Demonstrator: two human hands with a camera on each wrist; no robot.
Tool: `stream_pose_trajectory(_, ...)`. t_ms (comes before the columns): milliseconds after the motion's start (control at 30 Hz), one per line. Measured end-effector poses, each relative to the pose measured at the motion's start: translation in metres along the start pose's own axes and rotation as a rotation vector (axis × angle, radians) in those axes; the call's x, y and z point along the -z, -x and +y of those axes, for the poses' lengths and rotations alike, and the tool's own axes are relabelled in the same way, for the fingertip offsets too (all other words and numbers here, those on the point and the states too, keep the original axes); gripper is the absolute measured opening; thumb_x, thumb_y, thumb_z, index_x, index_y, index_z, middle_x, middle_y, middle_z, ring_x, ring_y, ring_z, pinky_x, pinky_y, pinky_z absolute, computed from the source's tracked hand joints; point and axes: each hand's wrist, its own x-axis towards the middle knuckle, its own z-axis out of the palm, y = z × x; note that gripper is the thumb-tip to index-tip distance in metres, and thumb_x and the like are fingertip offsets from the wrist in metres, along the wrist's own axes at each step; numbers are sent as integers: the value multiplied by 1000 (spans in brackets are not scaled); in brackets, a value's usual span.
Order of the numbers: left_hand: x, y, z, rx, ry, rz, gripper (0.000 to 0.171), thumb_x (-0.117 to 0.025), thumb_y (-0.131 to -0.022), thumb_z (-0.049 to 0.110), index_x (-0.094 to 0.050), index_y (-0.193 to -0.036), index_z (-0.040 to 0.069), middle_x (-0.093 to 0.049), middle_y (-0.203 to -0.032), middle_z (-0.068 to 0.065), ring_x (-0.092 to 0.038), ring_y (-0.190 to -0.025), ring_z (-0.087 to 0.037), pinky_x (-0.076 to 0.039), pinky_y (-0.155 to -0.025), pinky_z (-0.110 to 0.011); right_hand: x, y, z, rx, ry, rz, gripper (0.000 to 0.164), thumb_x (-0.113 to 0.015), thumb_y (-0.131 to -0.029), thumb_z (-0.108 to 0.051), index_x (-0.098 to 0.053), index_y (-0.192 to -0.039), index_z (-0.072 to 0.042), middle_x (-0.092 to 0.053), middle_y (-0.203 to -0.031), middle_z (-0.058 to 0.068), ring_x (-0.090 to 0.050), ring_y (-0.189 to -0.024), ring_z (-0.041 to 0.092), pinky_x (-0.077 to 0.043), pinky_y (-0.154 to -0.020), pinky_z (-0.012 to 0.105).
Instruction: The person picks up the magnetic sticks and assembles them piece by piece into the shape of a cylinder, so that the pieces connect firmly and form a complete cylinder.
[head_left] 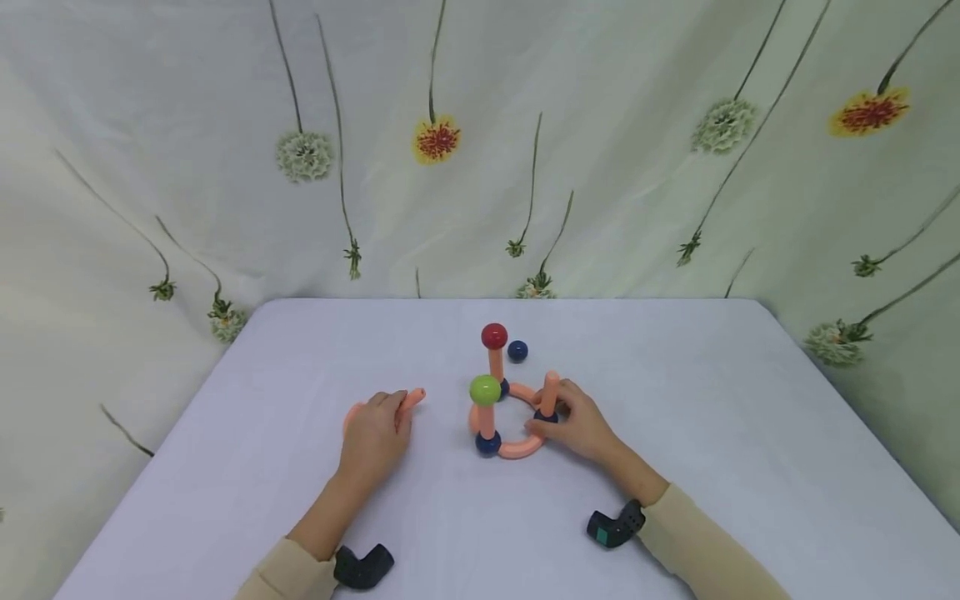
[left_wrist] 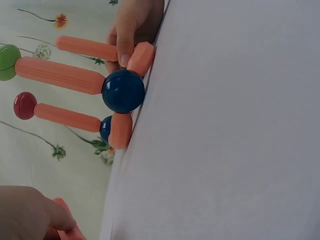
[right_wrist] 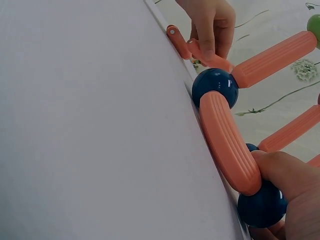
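Note:
A magnetic-rod structure rests on the table: curved orange rods [head_left: 520, 450] and dark blue balls [head_left: 487, 443] form a ring. An upright orange rod [left_wrist: 60, 75] stands on each ball; one carries a green ball [head_left: 484, 390], another a red ball [head_left: 494, 336], and the right-hand rod [head_left: 551, 390] has a bare top. My right hand [head_left: 585, 427] grips the blue ball [right_wrist: 261, 205] at the ring's right side, thumb in front and fingers behind. Left of the structure, my left hand [head_left: 375, 442] pinches a loose orange rod [right_wrist: 207, 55]; another orange rod [right_wrist: 177, 42] lies beside it, partly hidden.
A loose dark blue ball [head_left: 517, 351] sits behind the ring, near the red-topped rod. The white table [head_left: 750, 417] reaches back to a flower-patterned cloth [head_left: 637, 167]. A black wrist device [head_left: 615, 527] is on each forearm.

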Motion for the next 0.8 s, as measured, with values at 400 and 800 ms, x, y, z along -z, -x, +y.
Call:
stream_pose_trajectory(400,1,-4,18,392,384,-267,23,-66,-90,21,-59,-102,4,-64,-93,-5,-62,-83,-17,-51,-74,-33,3,3,1,-17,-5,9,33,-82,-78,-18,-67,-106,-10,-57,-100,1,-53,-90,19,-46,-79,33)
stream_pose_trajectory(800,28,-31,31,471,639,-413,44,-70,-90,20,-55,-130,6,-63,-94,-10,-68,-77,-22,-53,-72,-32,-1,3,1,29,-1,14,32,-82,-78,-18,-67,-105,-11,-56,-99,1,-52,-87,19,-45,-76,32)
